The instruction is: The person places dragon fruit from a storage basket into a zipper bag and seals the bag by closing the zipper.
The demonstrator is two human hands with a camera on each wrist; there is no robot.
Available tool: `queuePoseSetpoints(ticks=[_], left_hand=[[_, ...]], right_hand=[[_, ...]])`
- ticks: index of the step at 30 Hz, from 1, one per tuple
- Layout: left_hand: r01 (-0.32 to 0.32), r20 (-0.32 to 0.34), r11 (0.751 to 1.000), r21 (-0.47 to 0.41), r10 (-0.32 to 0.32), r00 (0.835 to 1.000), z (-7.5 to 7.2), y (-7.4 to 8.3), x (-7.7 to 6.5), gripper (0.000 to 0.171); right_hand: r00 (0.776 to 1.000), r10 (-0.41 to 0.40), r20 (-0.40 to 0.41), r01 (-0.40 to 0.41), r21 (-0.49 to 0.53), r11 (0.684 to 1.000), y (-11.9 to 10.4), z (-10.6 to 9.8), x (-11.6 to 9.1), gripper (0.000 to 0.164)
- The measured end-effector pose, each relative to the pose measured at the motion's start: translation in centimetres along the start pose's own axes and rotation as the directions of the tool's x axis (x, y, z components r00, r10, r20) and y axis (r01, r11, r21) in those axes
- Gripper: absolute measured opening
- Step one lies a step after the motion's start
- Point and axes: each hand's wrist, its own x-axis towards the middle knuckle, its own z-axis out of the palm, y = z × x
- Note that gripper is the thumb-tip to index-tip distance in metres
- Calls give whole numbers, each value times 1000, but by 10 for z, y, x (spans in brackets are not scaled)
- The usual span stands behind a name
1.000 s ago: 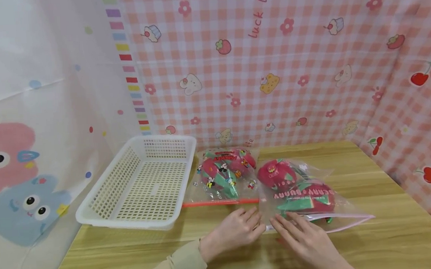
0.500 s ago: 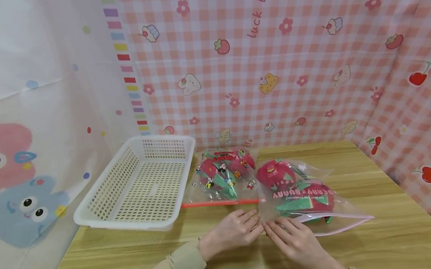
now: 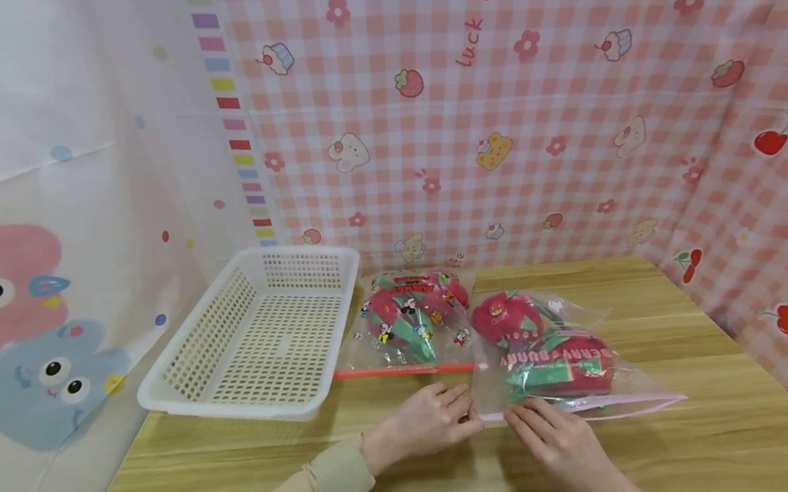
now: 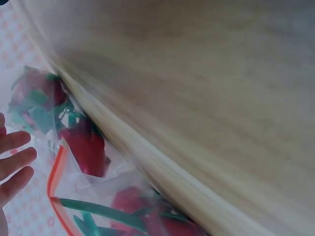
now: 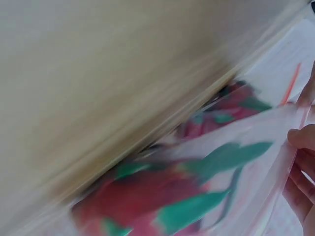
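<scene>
A clear zip bag (image 3: 627, 382) with a pink seal lies on the table, holding red dragon fruits (image 3: 587, 366) with green scales. At the left end of its seal my left hand (image 3: 431, 423) pinches the corner between thumb and fingers. Just to the right, my right hand (image 3: 561, 440) pinches the seal; in the right wrist view its thumb (image 5: 303, 136) presses on the pink strip. Farther right along the mouth, the two strips stand slightly apart. Fingers (image 4: 17, 164) of my left hand show at the edge of the left wrist view, its grip out of frame.
A second zip bag (image 3: 355, 358), with an orange-red seal and cartoon prints, lies behind my left hand with more dragon fruits in it. To its left stands a white plastic basket (image 3: 229, 411). Patterned cloth (image 3: 546, 107) hangs behind the wooden table (image 3: 725, 408).
My right hand slid left to beside the left hand, then moved back right along the seal. The strips of the bag's mouth lie closer together. My left hand stays at the corner.
</scene>
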Motion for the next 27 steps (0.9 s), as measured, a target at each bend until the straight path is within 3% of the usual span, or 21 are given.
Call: queuePoseSetpoints(ticks=[6, 12, 14, 23, 27], left_hand=[[4, 46, 1000, -17, -4, 999, 2, 1, -2, 20], [-2, 108, 1000, -26, 5, 994, 0, 1, -2, 13], [-7, 115, 999, -32, 11, 993, -1, 1, -2, 12], [-10, 90, 999, -46, 14, 996, -1, 1, 1, 11], [2, 95, 999, -49, 3, 996, -2, 1, 1, 9]], right_hand=[[999, 37, 25, -36, -46, 998, 28, -22, -24, 46], [977, 165, 137, -144, -150, 978, 57, -54, -42, 54], [967, 213, 141, -189, -165, 968, 65, -60, -45, 56], [924, 374, 82, -336, -295, 894, 71, -67, -50, 57], [889, 452, 72, -409, -321, 854, 68, -69, -47, 56]])
